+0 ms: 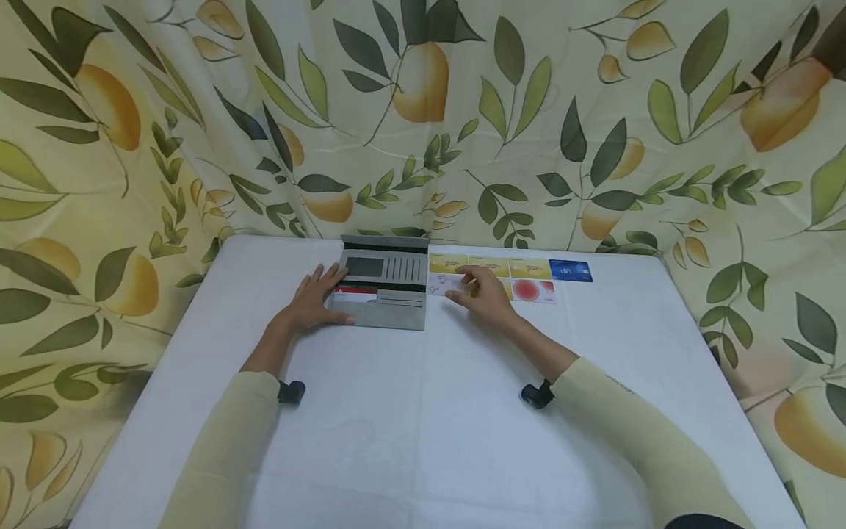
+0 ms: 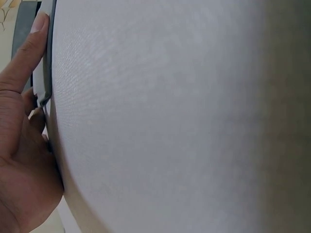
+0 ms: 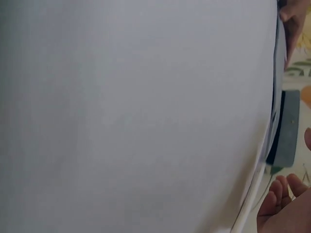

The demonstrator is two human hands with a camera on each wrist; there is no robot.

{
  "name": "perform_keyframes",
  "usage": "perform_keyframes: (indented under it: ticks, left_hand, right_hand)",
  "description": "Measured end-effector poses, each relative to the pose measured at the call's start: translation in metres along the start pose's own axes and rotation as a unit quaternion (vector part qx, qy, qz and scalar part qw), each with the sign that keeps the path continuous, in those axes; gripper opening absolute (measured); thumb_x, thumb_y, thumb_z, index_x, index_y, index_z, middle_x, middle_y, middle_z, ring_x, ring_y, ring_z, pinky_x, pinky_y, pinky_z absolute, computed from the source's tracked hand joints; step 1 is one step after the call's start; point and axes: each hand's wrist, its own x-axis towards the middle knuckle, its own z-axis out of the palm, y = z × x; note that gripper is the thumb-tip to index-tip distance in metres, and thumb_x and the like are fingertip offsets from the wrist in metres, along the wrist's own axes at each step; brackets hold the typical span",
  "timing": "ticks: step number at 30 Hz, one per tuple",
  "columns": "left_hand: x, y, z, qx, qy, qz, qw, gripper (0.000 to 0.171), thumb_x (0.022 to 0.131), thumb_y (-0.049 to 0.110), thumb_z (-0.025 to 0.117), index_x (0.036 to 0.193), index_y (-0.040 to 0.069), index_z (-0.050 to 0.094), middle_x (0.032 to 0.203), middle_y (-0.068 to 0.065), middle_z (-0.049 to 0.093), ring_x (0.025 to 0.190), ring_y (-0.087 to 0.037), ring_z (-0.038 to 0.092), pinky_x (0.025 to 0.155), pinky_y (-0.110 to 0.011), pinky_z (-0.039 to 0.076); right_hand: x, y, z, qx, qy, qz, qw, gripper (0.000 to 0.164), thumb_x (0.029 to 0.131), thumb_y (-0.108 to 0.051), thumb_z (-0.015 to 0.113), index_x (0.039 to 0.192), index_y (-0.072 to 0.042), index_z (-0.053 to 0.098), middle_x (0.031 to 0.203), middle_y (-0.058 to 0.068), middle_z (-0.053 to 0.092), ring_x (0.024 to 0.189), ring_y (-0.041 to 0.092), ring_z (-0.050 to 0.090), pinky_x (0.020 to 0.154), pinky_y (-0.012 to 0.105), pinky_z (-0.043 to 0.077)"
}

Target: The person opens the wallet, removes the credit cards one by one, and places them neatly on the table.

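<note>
A grey card wallet (image 1: 403, 317) lies unfolded near the table's far edge, with slits and a dark window panel in its upper half. A red-and-white card (image 1: 355, 294) sits in its lower half. My left hand (image 1: 309, 300) rests on the wallet's left side, fingers spread, thumb (image 2: 30, 53) along its near part. My right hand (image 1: 487, 295) hovers over the cards just right of the wallet, fingers loosely bent, thumb apart from them, nothing visible between. Beneath and around it lie yellow cards (image 1: 529, 268), a pale card (image 1: 441, 285) and a card with a red circle (image 1: 526, 291).
A blue bank card (image 1: 571, 271) ends the upper row at the right. The white table (image 1: 410, 441) meets a leaf-and-fruit patterned curtain (image 1: 423, 169) at the back. Black wrist cameras (image 1: 537, 395) sit at both sleeves.
</note>
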Motion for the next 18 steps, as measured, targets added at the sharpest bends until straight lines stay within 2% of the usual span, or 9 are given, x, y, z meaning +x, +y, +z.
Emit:
perform_keyframes:
  ticks: [5,18]
  left_hand:
    - [0.001,-0.002,0.001,0.003,0.003,0.000,1.0000,0.114,0.083,0.045,0.088,0.169,0.011,0.021,0.176,-0.015,0.006,0.160,-0.039,-0.011,0.127,-0.053,-0.010]
    - [0.003,-0.005,0.004,0.005,0.006,0.009,0.9999,0.114,0.081,0.047,0.085,0.169,0.011,0.021,0.176,-0.017,0.006,0.159,-0.041,-0.011,0.127,-0.054,-0.010]
  right_hand:
    - [0.006,-0.015,0.019,0.003,-0.014,-0.025,1.000,0.056,0.090,-0.018,0.085,0.137,0.005,0.063,0.113,0.017,0.063,0.103,0.033,0.060,0.091,0.045,0.053]
    - [0.014,-0.043,0.055,0.043,-0.056,-0.072,0.995,0.047,0.091,-0.011,0.084,0.131,0.005,0.066,0.111,0.016,0.066,0.098,0.029,0.064,0.088,0.038,0.055]
